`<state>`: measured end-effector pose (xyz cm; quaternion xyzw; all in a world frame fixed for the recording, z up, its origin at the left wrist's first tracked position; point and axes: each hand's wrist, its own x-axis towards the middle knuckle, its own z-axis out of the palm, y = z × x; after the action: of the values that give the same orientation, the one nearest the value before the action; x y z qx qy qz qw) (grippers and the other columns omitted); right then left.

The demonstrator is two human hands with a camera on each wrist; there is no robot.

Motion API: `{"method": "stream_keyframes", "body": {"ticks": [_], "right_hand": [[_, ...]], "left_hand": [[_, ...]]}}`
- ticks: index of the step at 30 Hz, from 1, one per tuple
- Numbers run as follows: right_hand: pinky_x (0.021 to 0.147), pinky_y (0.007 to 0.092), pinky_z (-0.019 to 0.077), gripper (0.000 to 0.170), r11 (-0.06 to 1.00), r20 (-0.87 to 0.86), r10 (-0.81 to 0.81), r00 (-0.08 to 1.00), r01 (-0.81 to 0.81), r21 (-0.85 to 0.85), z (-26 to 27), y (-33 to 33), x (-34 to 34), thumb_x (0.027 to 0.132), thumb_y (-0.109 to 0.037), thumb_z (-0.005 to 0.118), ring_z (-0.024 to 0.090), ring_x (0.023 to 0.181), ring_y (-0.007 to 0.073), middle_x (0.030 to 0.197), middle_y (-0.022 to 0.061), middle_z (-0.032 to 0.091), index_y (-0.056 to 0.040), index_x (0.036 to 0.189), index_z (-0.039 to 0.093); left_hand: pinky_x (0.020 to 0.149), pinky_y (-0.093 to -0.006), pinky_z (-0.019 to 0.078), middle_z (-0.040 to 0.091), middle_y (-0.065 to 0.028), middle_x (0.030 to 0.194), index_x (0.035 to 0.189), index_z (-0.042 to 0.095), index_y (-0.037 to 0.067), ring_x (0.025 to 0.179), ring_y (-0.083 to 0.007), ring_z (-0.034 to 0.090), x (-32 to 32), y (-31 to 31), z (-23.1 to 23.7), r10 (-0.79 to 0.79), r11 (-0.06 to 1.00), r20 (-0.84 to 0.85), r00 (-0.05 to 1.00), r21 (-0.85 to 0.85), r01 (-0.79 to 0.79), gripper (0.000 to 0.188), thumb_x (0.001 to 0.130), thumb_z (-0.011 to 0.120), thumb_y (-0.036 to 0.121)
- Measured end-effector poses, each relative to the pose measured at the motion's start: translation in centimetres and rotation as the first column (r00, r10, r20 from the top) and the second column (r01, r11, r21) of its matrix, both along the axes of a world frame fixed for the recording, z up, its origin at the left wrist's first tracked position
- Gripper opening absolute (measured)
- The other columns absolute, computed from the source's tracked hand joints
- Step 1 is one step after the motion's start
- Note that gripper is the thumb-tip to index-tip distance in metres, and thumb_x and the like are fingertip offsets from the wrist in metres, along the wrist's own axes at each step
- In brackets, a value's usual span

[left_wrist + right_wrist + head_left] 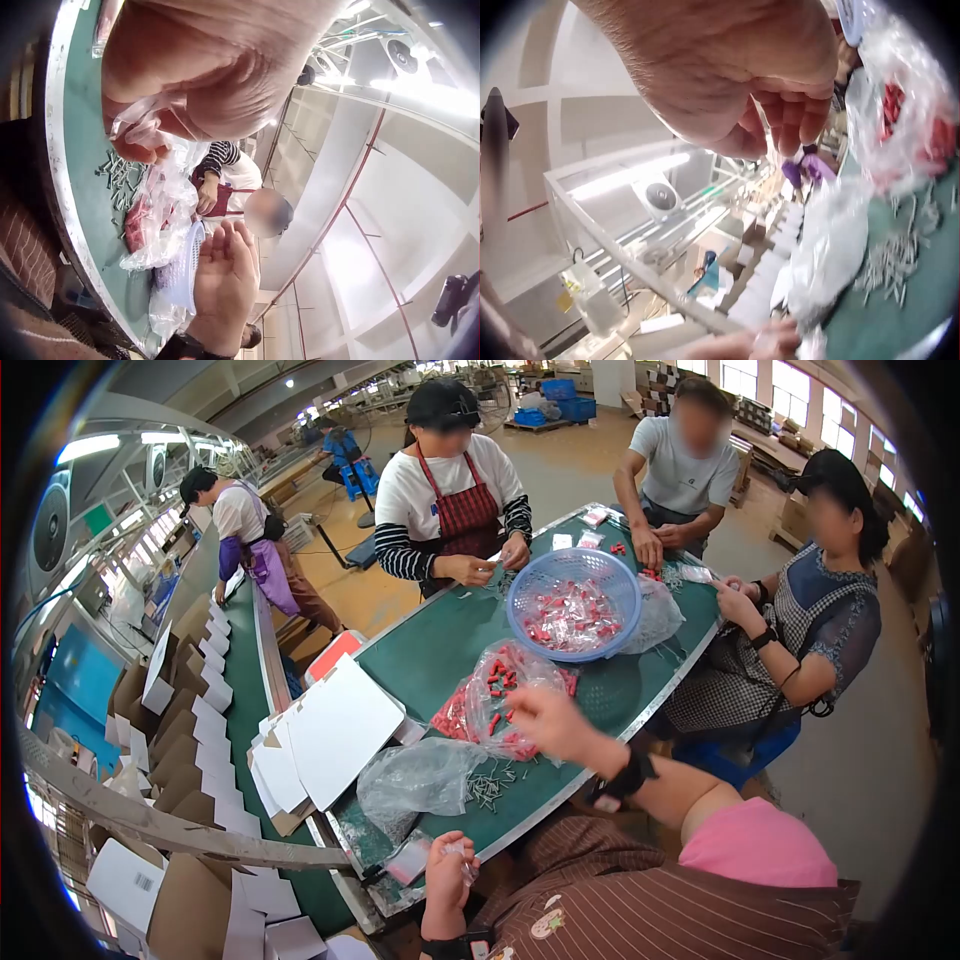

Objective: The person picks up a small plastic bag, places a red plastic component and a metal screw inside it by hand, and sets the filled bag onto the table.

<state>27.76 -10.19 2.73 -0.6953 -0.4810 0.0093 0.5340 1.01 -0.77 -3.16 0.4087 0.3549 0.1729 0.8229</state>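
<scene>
My left hand (450,870) is at the table's near edge, its fingers curled round a small clear plastic bag (142,120). My right hand (555,725) is raised beside an opened clear bag of red pieces (497,685); its fingers are loosely bent, with nothing visible between them in the right wrist view. Loose screws (488,785) lie in a pile between the hands, next to a crumpled clear bag (415,780). A flat packet (408,858) lies just left of my left hand.
A blue basket (520,635) of filled packets stands beyond the red pieces. Three people work round the green table (400,660). White cardboard sheets (345,730) lie at its left, near a conveyor with a row of open boxes (210,730). Another person stands there.
</scene>
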Motion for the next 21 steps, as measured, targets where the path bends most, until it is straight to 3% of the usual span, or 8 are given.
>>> {"method": "stream_keyframes", "body": {"ticks": [2, 4, 5, 10, 13, 15, 18, 21], "right_hand": [[0.071, 0.0302, 0.0447, 0.022, 0.97, -0.005, 0.231, 0.973, -0.231, -0.07, -2.3, 0.4, -3.7, 0.076, -0.009, 0.057, 0.056, 0.081, 0.0211, 0.09, 0.0104, 0.056, -0.0024, 0.097, 0.058], [0.071, 0.0315, 0.0445, 0.022, 0.91, -0.208, 0.362, 0.909, -0.393, -0.135, -2.1, 0.3, -7.1, 0.076, -0.011, 0.056, 0.055, 0.081, 0.0218, 0.092, 0.0106, 0.056, -0.0033, 0.096, 0.058], [0.073, 0.0352, 0.0448, 0.022, 0.891, -0.25, 0.371, 0.894, -0.418, -0.175, -2.0, 0.3, -8.3, 0.075, -0.014, 0.057, 0.056, 0.086, 0.0287, 0.091, 0.0132, 0.056, -0.0032, 0.094, 0.058], [0.074, 0.0361, 0.0445, 0.027, 0.816, -0.197, 0.494, 0.847, -0.53, -0.232, -2.8, 1.0, -10.8, 0.076, -0.02, 0.058, 0.055, 0.086, 0.0295, 0.091, 0.0141, 0.056, -0.0018, 0.096, 0.057], [0.076, 0.0342, 0.0431, 0.028, 0.803, -0.184, 0.5, 0.846, -0.533, -0.267, -3.1, 1.2, -11.1, 0.079, -0.02, 0.057, 0.054, 0.086, 0.0253, 0.09, 0.0122, 0.054, -0.0022, 0.1, 0.055], [0.075, 0.0341, 0.0433, 0.028, 0.807, -0.206, 0.501, 0.841, -0.54, -0.24, -3.3, 1.2, -11.2, 0.08, -0.021, 0.057, 0.055, 0.085, 0.0253, 0.091, 0.0124, 0.054, -0.002, 0.1, 0.055], [0.074, 0.034, 0.0437, 0.028, 0.806, -0.269, 0.491, 0.829, -0.549, -0.221, -3.3, 1.1, -11.3, 0.081, -0.022, 0.055, 0.055, 0.084, 0.0253, 0.091, 0.0129, 0.055, -0.0015, 0.1, 0.056], [0.074, 0.0333, 0.0446, 0.028, 0.771, -0.352, 0.499, 0.792, -0.591, -0.237, -2.9, 1.2, -11.3, 0.082, -0.022, 0.055, 0.057, 0.084, 0.0243, 0.09, 0.0134, 0.056, -0.0004, 0.098, 0.058]], "left_hand": [[0.052, -0.0276, 0.0449, 0.052, -0.0112, 0.084, 0.108, 0.041, 0.0, 0.062, -0.0148, 0.05, 0.4, -0.2, 0.3, -0.006, 1.0, 0.01, 1.0, -0.008, 0.006, 0.032, 0.077, 0.044, -0.005], [0.052, -0.0275, 0.0449, 0.052, -0.0112, 0.084, 0.11, 0.04, 0.0, 0.062, -0.0148, 0.051, 0.6, -0.5, 0.7, -0.009, 1.0, 0.017, 1.0, -0.014, 0.009, 0.033, 0.078, 0.044, -0.004], [0.051, -0.0274, 0.0448, 0.052, -0.0106, 0.083, 0.112, 0.039, 0.0, 0.06, -0.0147, 0.051, 0.7, -0.6, 1.0, -0.004, 1.0, 0.022, 1.0, -0.02, 0.005, 0.032, 0.081, 0.045, -0.002], [0.044, -0.0234, 0.0412, 0.051, -0.0076, 0.075, 0.114, 0.038, 0.002, 0.055, -0.0123, 0.05, 0.4, -0.6, 1.0, -0.014, 1.0, -0.013, 1.0, -0.007, 0.014, 0.028, 0.088, 0.047, 0.007], [0.04, -0.0197, 0.0362, 0.051, -0.0052, 0.071, 0.106, 0.043, 0.003, 0.051, -0.0094, 0.047, 0.2, -0.8, 0.8, 0.011, 1.0, 0.028, 1.0, -0.016, -0.01, 0.017, 0.089, 0.045, 0.007], [0.036, -0.0189, 0.0313, 0.048, -0.0023, 0.062, 0.092, 0.046, 0.005, 0.045, -0.0076, 0.043, 0.2, -0.9, 0.8, -0.028, 0.998, 0.006, 1.0, 0.065, 0.027, 0.005, 0.089, 0.047, 0.009], [0.034, -0.0189, 0.0289, 0.045, 0.0006, 0.054, 0.078, 0.047, 0.007, 0.04, -0.0067, 0.039, 0.7, -1.2, 1.1, 0.019, 0.987, -0.104, 0.994, 0.159, -0.002, 0.013, 0.089, 0.051, 0.013], [0.033, -0.0197, 0.0262, 0.042, 0.0026, 0.051, 0.071, 0.046, 0.011, 0.037, -0.0057, 0.036, 0.4, -0.7, 0.5, 0.016, 0.992, -0.061, 0.998, 0.125, -0.008, 0.021, 0.088, 0.054, 0.019]]}}
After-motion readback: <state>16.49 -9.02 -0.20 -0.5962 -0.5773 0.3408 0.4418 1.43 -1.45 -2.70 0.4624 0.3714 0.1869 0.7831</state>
